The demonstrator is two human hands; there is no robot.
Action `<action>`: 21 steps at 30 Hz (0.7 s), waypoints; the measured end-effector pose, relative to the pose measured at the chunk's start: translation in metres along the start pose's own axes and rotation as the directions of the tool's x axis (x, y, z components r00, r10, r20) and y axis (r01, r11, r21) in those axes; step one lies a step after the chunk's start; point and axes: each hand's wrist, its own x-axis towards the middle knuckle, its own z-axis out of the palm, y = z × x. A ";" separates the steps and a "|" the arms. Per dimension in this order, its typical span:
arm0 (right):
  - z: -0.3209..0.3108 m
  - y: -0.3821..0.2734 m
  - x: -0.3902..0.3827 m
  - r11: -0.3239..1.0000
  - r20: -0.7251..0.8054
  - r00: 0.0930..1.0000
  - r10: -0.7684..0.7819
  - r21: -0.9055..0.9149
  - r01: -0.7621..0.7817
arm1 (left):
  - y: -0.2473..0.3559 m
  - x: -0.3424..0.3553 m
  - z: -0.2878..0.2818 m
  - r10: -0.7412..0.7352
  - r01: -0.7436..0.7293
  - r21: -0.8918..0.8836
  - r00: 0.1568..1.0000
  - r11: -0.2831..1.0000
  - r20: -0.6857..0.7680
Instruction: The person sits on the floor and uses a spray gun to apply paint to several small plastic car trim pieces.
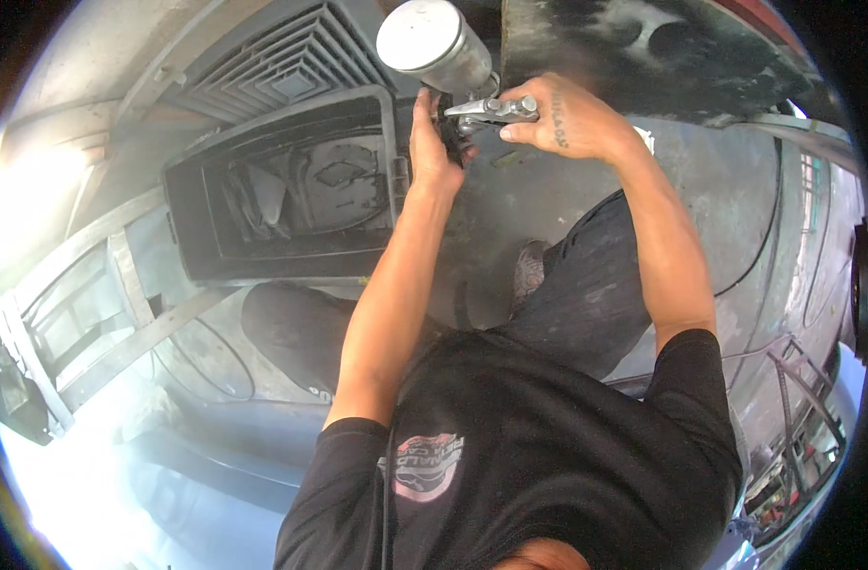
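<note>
Metal tool: a silver spray gun (486, 109) is held up near the top middle of the view, its body lying roughly level between the two hands.
Cup: a round silver cup (432, 43) with a pale flat lid sits on top of the gun, tilted toward the upper left.
Right hand: the right hand (562, 119) wraps over the rear of the gun from the right; its fingers (521, 133) are curled shut around the gun's body, knuckles toward the camera.
Left hand: the left hand (432, 142) comes up from below, palm against the front of the gun; its fingers are folded in on the dark front part, just under the cup.
Arms: both forearms are bare and rise from a black short-sleeved shirt (510, 446) at the bottom of the view.
Black box: a dark, open rectangular plastic housing (282, 190) lies just left of the left hand, with worn grey patches inside.
Grille: a grey vent (282, 71) of nested square louvres sits above the housing.
Dark panel: a black, dusty panel (643, 47) fills the upper right, just behind the right hand.
Floor: grey concrete floor (738, 190) shows on the right, crossed by a thin dark hose (757, 256).
Frame: a pale metal frame (83, 313) stands at the left, washed out by bright light.
</note>
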 end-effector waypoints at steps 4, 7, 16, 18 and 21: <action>-0.004 -0.013 0.001 0.997 0.067 0.998 -0.016 0.071 0.011 | -0.005 0.005 -0.012 0.053 -0.052 0.028 0.998 0.998 -0.040; 0.000 -0.013 0.001 0.997 0.042 0.999 -0.028 0.073 0.025 | -0.013 0.009 -0.020 0.070 -0.066 0.054 0.993 0.996 -0.090; -0.001 -0.015 -0.001 1.000 0.025 1.000 -0.004 0.000 0.004 | -0.008 -0.011 -0.015 0.116 -0.119 0.018 0.985 0.993 0.127; 0.000 -0.013 -0.002 1.000 -0.002 1.000 -0.027 0.009 0.027 | -0.007 -0.015 -0.015 0.082 -0.077 -0.031 0.978 0.997 0.189; -0.003 -0.017 0.001 1.000 0.052 0.998 -0.026 0.013 0.025 | -0.012 -0.013 -0.023 0.100 -0.091 -0.046 0.958 0.995 0.268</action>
